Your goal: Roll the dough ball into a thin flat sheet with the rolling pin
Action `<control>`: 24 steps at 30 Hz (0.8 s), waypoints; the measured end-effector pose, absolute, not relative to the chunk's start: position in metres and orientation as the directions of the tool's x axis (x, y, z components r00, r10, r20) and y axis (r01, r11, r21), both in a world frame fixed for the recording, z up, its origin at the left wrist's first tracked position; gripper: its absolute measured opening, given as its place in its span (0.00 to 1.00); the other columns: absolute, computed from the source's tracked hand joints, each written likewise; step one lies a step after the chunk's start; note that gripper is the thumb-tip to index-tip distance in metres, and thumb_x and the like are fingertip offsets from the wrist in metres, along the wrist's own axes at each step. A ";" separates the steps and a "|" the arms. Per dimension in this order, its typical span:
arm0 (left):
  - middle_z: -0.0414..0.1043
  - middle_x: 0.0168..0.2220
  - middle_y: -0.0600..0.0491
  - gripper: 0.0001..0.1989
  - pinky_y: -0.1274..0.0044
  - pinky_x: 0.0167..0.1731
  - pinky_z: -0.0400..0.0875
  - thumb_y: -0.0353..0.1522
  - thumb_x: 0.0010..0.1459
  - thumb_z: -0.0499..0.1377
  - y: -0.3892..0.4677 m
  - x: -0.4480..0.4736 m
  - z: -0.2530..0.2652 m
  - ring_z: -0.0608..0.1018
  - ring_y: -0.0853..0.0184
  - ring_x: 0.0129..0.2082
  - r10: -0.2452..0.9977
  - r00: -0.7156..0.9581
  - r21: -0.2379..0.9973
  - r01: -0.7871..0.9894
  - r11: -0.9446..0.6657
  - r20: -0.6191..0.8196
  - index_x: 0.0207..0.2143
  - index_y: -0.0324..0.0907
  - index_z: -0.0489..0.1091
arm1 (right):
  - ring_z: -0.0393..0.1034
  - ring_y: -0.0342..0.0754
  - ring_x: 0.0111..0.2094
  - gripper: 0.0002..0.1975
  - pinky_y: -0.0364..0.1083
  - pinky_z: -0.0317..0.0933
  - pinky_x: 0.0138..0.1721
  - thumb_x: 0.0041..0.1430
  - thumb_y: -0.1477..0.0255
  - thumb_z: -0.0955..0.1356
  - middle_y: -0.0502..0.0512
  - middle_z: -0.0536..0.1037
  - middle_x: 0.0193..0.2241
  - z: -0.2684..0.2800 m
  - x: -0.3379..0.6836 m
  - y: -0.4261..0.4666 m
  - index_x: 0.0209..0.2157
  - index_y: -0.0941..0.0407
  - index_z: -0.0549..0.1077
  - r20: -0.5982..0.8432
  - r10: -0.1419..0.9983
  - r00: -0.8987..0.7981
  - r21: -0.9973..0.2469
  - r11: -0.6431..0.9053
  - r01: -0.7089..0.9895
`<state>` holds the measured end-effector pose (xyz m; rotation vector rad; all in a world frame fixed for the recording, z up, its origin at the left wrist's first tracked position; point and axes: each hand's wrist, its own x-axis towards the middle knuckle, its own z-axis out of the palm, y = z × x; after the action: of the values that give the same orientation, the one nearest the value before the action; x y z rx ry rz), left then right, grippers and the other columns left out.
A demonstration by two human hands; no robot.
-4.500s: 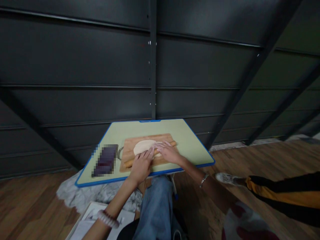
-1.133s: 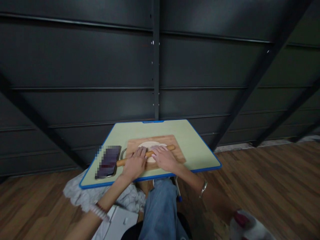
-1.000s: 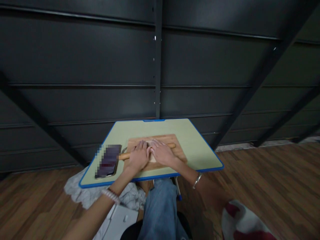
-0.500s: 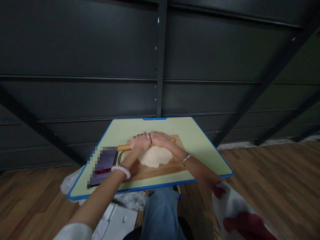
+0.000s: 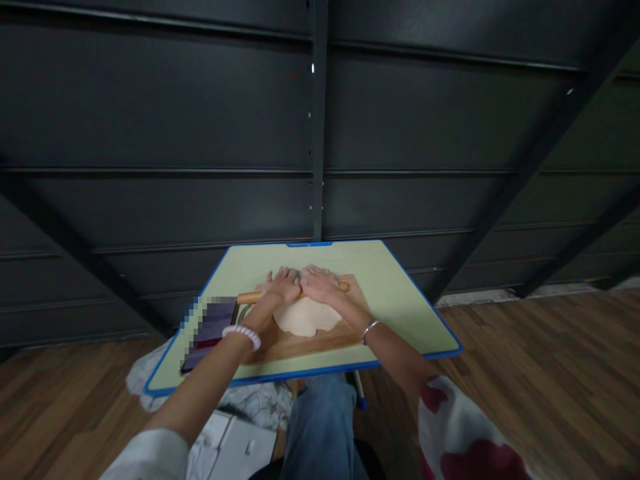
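Observation:
A wooden rolling pin (image 5: 250,297) lies crosswise over a flat sheet of pale dough (image 5: 305,317). My left hand (image 5: 283,285) rests on top of the pin left of its middle, fingers stretched forward and a little apart. Beside it, my right hand (image 5: 319,283) presses on the pin the same way, palm down with fingers extended. The two hands nearly touch and hide the pin's middle part. Its right end (image 5: 343,287) shows past my right hand. Under the dough is a wooden board (image 5: 290,348), and the dough's far edge is hidden by my hands.
The board sits on a pale green folding table (image 5: 405,313) with a blue rim. A dark tablet-like object (image 5: 213,327), partly pixelated, lies at the left. A dark panelled wall (image 5: 200,120) stands behind. Below are a white box (image 5: 245,447) and crumpled pale cloth (image 5: 265,403).
My fingers, curled over the rolling pin before, are now stretched out forward while the palms stay on it. The view has tilted slightly, so the table appears a little lower.

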<state>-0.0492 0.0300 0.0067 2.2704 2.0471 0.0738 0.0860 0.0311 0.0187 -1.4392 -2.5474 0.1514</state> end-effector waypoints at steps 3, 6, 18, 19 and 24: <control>0.55 0.61 0.44 0.25 0.60 0.59 0.45 0.36 0.62 0.39 0.009 -0.046 0.006 0.55 0.59 0.63 0.991 0.128 0.083 0.988 -0.130 0.028 0.58 0.40 0.57 | 0.55 0.52 0.59 0.19 0.55 0.48 0.58 0.64 0.71 0.57 0.62 0.66 0.56 0.009 0.093 0.011 0.53 0.60 0.66 0.248 0.811 -0.530 -0.124 0.569 0.813; 0.54 0.62 0.41 0.27 0.63 0.60 0.45 0.37 0.63 0.37 -0.019 -0.045 0.006 0.56 0.59 0.63 0.983 0.163 0.066 0.983 -0.169 0.082 0.59 0.34 0.56 | 0.55 0.50 0.59 0.21 0.51 0.48 0.59 0.63 0.73 0.55 0.62 0.66 0.56 0.005 0.101 -0.014 0.54 0.63 0.65 0.330 0.745 -0.580 -0.081 0.635 0.768; 0.53 0.62 0.44 0.28 0.66 0.61 0.51 0.40 0.64 0.38 -0.096 -0.055 -0.007 0.55 0.62 0.63 0.885 0.374 0.041 0.916 -0.400 0.278 0.61 0.35 0.52 | 0.59 0.48 0.57 0.22 0.48 0.51 0.59 0.62 0.75 0.55 0.64 0.67 0.55 0.002 0.126 -0.092 0.55 0.66 0.64 0.446 0.666 -0.598 -0.164 0.717 0.677; 0.53 0.63 0.44 0.28 0.67 0.60 0.51 0.40 0.65 0.37 -0.091 -0.055 -0.006 0.55 0.62 0.63 0.889 0.375 0.055 0.914 -0.402 0.261 0.61 0.35 0.51 | 0.59 0.48 0.56 0.21 0.49 0.52 0.58 0.63 0.75 0.55 0.65 0.67 0.55 0.002 0.125 -0.088 0.55 0.65 0.64 0.445 0.675 -0.588 -0.163 0.707 0.688; 0.54 0.62 0.43 0.29 0.67 0.61 0.49 0.40 0.65 0.34 -0.051 -0.054 0.001 0.56 0.63 0.62 0.923 0.348 0.078 0.928 -0.364 0.163 0.60 0.34 0.54 | 0.60 0.48 0.56 0.20 0.48 0.51 0.59 0.64 0.73 0.56 0.64 0.68 0.54 0.002 0.121 -0.048 0.54 0.64 0.65 0.399 0.671 -0.624 -0.085 0.705 0.704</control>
<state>-0.0544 -0.0506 0.0009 2.6023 1.7874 0.2849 0.1210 -0.0482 0.0015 -1.0642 -2.5100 -0.1102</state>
